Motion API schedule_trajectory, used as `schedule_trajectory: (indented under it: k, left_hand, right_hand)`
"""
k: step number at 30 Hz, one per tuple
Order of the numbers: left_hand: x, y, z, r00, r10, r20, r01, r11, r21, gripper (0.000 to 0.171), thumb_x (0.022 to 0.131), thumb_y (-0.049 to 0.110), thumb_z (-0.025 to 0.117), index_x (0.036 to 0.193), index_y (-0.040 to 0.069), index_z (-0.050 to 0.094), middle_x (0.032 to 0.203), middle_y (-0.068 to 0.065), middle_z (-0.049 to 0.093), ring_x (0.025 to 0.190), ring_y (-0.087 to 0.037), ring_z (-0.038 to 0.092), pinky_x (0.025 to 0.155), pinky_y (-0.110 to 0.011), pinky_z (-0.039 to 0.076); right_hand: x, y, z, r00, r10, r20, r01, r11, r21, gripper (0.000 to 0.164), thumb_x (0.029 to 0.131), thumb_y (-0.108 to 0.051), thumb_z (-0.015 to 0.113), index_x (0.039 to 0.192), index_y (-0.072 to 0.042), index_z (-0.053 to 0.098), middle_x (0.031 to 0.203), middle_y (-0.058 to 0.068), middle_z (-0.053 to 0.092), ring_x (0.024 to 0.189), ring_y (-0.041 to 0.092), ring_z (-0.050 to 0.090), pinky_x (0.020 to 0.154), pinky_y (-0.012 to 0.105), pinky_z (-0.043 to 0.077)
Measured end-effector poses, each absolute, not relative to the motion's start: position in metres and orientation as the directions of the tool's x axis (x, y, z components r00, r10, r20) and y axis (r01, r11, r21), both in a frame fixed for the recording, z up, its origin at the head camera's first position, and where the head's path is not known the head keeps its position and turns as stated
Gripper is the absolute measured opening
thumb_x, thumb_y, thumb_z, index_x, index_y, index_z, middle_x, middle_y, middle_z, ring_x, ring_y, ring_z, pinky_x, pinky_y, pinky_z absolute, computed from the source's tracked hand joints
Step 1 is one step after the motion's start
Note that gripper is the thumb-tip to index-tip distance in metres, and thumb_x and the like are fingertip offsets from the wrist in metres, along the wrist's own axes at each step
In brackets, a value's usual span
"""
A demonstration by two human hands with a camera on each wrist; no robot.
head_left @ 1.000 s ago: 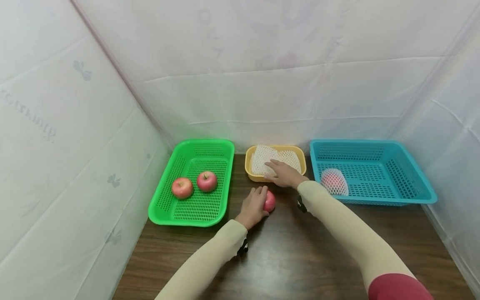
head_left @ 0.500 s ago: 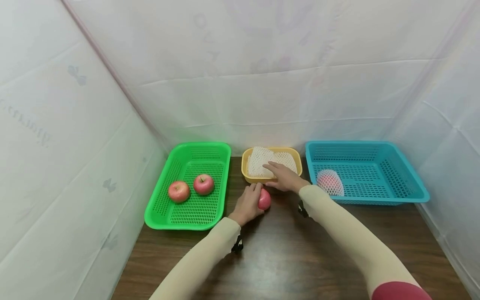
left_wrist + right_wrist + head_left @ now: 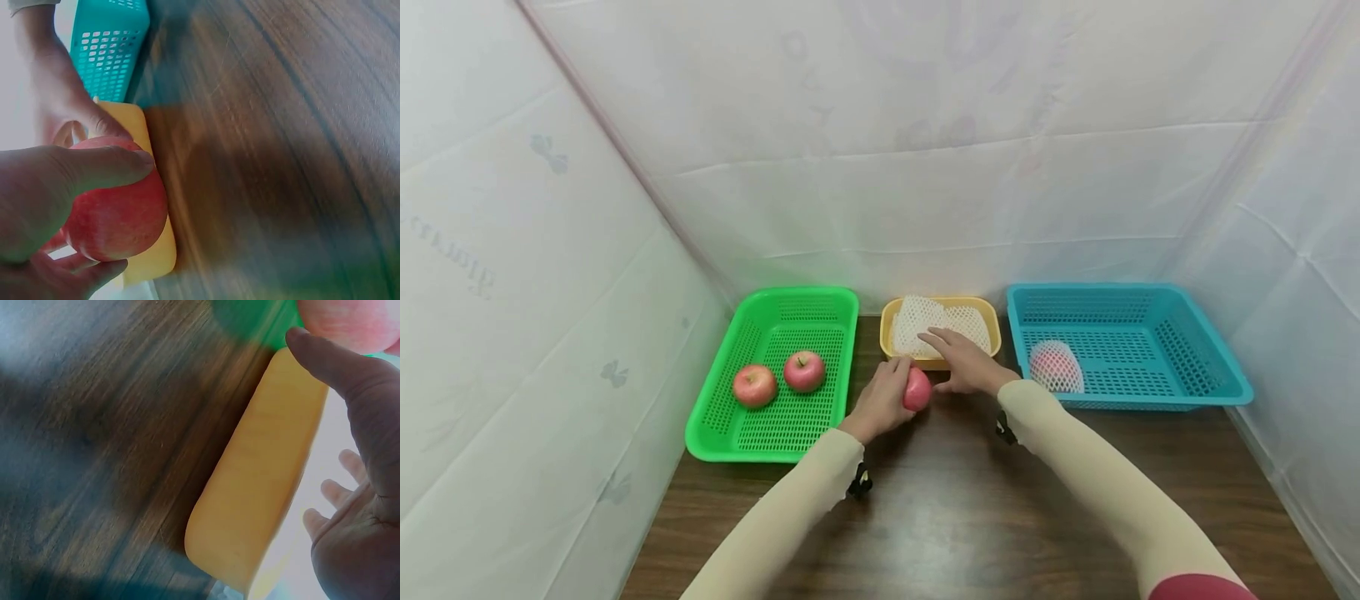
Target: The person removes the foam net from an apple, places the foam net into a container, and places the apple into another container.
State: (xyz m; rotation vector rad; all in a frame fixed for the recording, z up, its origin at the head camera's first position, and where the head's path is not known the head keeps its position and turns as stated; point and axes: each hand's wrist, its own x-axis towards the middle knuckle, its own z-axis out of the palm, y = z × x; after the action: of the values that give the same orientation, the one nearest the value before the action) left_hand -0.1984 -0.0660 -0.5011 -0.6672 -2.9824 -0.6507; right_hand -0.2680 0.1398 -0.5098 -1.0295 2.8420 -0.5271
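Note:
My left hand (image 3: 880, 402) grips a red apple (image 3: 917, 390) just in front of the small yellow basket (image 3: 997, 329). In the left wrist view its thumb (image 3: 112, 165) lies across the apple, with fingers around the far side. White foam net sleeves (image 3: 919, 322) fill the yellow basket. Over that basket's front edge hovers my right hand (image 3: 964, 363), fingers spread and holding nothing. Its thumb (image 3: 325, 362) points toward the apple in the right wrist view.
At the left, a green basket (image 3: 850, 358) contains two apples, a pink one (image 3: 804, 371) and a paler one (image 3: 755, 386). A blue basket (image 3: 1150, 358) on the right contains one apple in a foam net (image 3: 1057, 367). White cloth walls (image 3: 880, 208) enclose the wooden table (image 3: 970, 508).
My left hand, with the apple in its grip, has moved slightly left and toward the yellow basket. The right hand stays over the foam nets with fingers spread. The view has shifted slightly.

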Motion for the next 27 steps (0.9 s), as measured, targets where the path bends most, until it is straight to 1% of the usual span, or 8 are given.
schedule_trajectory:
  k: [2,7,11,17,23,27]
  left_hand:
    - [-0.2,-0.069,-0.499,-0.906,0.408,0.112,0.416,0.816,0.4,0.079,0.063,0.015,0.092,0.126,0.01,0.045,0.124,-0.008,0.051,0.108,-0.027,0.049,0.085,-0.038,0.052]
    - [-0.203,-0.075,-0.49,-0.903,0.412,0.122,0.424,0.809,0.406,0.084,0.065,0.017,0.092,0.134,0.01,0.044,0.131,-0.01,0.05,0.113,-0.028,0.049,0.09,-0.041,0.05]
    - [-0.205,-0.08,-0.481,-0.905,0.408,0.123,0.419,0.803,0.424,0.085,0.066,0.016,0.091,0.138,0.011,0.045,0.135,-0.01,0.048,0.116,-0.028,0.048,0.093,-0.042,0.049]
    - [-0.209,-0.089,-0.468,-0.902,0.406,0.148,0.43,0.808,0.402,0.081,0.069,0.02,0.09,0.138,0.013,0.048,0.134,-0.011,0.049,0.115,-0.029,0.049,0.093,-0.044,0.049]
    - [-0.213,-0.101,-0.458,-0.89,0.421,0.173,0.454,0.794,0.404,0.072,0.071,0.022,0.088,0.136,0.02,0.055,0.129,-0.009,0.048,0.113,-0.026,0.049,0.093,-0.045,0.049]
    - [-0.216,-0.11,-0.455,-0.886,0.425,0.183,0.461,0.777,0.429,0.068,0.075,0.023,0.086,0.135,0.025,0.056,0.127,-0.009,0.045,0.11,-0.024,0.049,0.09,-0.044,0.051]
  right_hand:
    - [-0.267,0.139,-0.51,-0.763,-0.643,0.067,-0.622,0.703,-0.345,0.106,0.07,-0.043,0.087,0.154,-0.015,0.029,0.156,0.013,0.03,0.143,0.03,0.026,0.115,0.049,0.024]
    - [-0.266,0.136,-0.512,-0.747,-0.659,0.094,-0.641,0.674,-0.367,0.109,0.066,-0.039,0.09,0.153,-0.014,0.029,0.156,0.015,0.03,0.143,0.031,0.026,0.115,0.05,0.024]
    - [-0.263,0.133,-0.512,-0.759,-0.647,0.073,-0.618,0.682,-0.391,0.111,0.066,-0.042,0.089,0.154,-0.016,0.028,0.157,0.013,0.027,0.144,0.03,0.025,0.113,0.052,0.026]
    - [-0.259,0.128,-0.513,-0.764,-0.641,0.068,-0.605,0.676,-0.421,0.112,0.065,-0.049,0.087,0.154,-0.017,0.027,0.158,0.012,0.027,0.144,0.031,0.025,0.112,0.054,0.028]
    - [-0.256,0.123,-0.513,-0.76,-0.647,0.067,-0.611,0.674,-0.415,0.113,0.066,-0.06,0.081,0.155,-0.021,0.025,0.158,0.01,0.026,0.144,0.026,0.025,0.113,0.05,0.028]
    - [-0.254,0.12,-0.514,-0.753,-0.654,0.075,-0.619,0.665,-0.418,0.111,0.068,-0.058,0.081,0.155,-0.021,0.023,0.159,0.009,0.025,0.144,0.026,0.024,0.113,0.049,0.027]
